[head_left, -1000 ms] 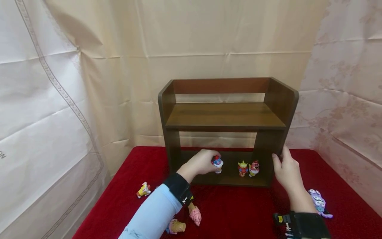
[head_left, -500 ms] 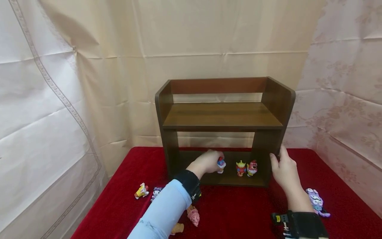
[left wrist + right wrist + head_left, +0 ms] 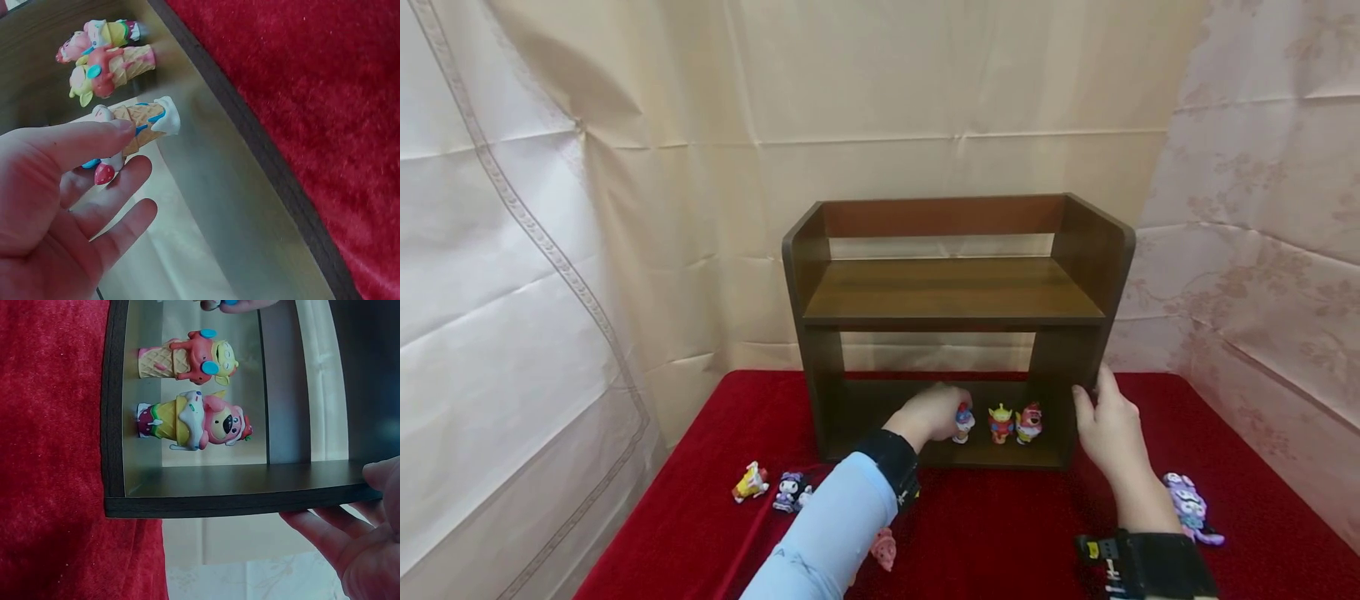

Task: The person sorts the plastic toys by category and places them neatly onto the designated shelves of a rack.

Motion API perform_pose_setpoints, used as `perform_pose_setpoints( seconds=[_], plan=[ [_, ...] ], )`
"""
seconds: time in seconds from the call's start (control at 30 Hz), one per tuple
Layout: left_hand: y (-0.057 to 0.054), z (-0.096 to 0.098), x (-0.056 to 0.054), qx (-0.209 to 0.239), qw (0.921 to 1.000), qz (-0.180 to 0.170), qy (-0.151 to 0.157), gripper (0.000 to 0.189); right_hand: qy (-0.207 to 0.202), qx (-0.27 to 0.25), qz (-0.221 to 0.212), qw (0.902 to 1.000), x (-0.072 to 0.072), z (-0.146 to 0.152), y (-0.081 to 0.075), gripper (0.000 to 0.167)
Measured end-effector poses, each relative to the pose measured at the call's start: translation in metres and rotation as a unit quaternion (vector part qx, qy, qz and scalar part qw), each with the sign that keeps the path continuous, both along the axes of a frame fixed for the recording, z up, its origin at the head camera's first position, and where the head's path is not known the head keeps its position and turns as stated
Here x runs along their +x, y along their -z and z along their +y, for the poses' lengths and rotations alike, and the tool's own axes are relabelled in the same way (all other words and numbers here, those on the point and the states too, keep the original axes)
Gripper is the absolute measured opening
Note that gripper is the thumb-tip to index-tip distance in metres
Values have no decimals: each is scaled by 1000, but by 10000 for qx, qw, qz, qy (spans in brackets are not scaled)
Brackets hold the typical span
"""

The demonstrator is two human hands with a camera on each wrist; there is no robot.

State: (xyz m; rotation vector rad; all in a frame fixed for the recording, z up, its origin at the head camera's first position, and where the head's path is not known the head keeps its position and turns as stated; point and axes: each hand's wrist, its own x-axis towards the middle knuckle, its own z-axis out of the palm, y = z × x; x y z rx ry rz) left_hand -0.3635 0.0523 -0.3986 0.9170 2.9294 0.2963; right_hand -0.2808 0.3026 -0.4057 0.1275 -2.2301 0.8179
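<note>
Left hand (image 3: pixel 928 414) here, thumb and fingers pinching blue-and-white cone figurine (image 3: pixel 964 427), upright in lower compartment (image 3: pixel 868 412) of wooden shelf unit (image 3: pixel 955 287). Yellow-headed figurine (image 3: pixel 1001 426) near, pink bear figurine (image 3: pixel 1028 425) just past it (red topping and all). Right hand (image 3: pixel 1112 429) gripping unit's right side panel (image 3: pixel 1093 267).

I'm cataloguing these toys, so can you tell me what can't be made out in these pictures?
Head view: the pink toy is partly hidden by the left sleeve.
Head view: the purple toy is too small for fine detail.
Left wrist view: the held toy is partly covered by the left hand.
Right wrist view: the held toy is mostly cut off by the top edge.
</note>
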Motion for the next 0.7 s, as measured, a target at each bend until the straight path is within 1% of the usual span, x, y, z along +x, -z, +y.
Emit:
perform_pose_setpoints(
  seconds=[0.2,0.43,0.7],
  plan=[
    [6,4,-1,-76,9999,54,-58,40,-18,-10,7,10000,-2,0,0,44],
    [12,7,-3,-240,9996,122,3,41,-33,6,-34,10000,-2,1,2,43],
    [12,7,-1,-191,9998,89,-15,42,-20,38,-19,10000,-1,2,2,42]
  ],
)
